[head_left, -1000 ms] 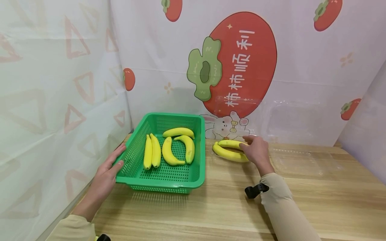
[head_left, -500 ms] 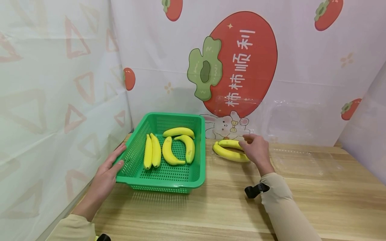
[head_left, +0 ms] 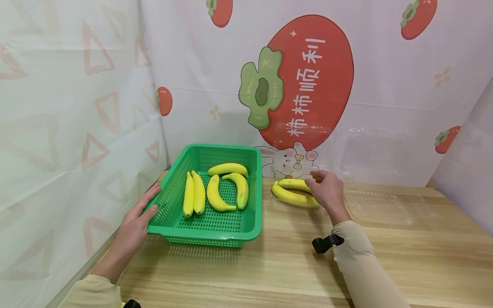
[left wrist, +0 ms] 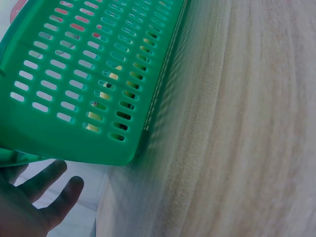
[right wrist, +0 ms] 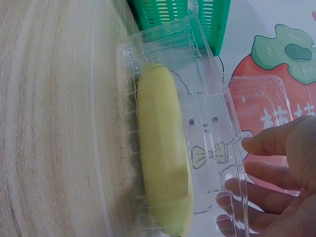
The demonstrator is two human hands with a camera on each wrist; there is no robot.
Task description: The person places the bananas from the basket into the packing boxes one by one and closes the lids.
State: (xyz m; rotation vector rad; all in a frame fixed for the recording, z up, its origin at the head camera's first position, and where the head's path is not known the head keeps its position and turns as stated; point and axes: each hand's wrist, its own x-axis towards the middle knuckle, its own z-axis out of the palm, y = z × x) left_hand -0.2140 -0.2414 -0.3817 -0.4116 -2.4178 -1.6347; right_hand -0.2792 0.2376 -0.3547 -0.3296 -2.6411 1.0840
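Note:
The green basket (head_left: 250,234) stands left of centre with several yellow bananas (head_left: 199,193) in it. My left hand (head_left: 136,218) holds its left rim. In the left wrist view, fingers (left wrist: 64,197) extend below that rim. To the basket's right, two bananas (head_left: 294,198) lie in a clear plastic container (right wrist: 165,39) with its lid raised. My right hand (head_left: 327,192) is at the container's right end. In the right wrist view, its thumb and fingers hold the clear edge, with some fingertips seen through the plastic. Nothing shows how firmly they grip.
Another clear container (head_left: 389,207) lies open on the wooden table (head_left: 285,269) at the right, its lid upright near the back. A printed cloth (head_left: 385,77) hangs behind, and a pale curtain (head_left: 69,128) runs along the left side.

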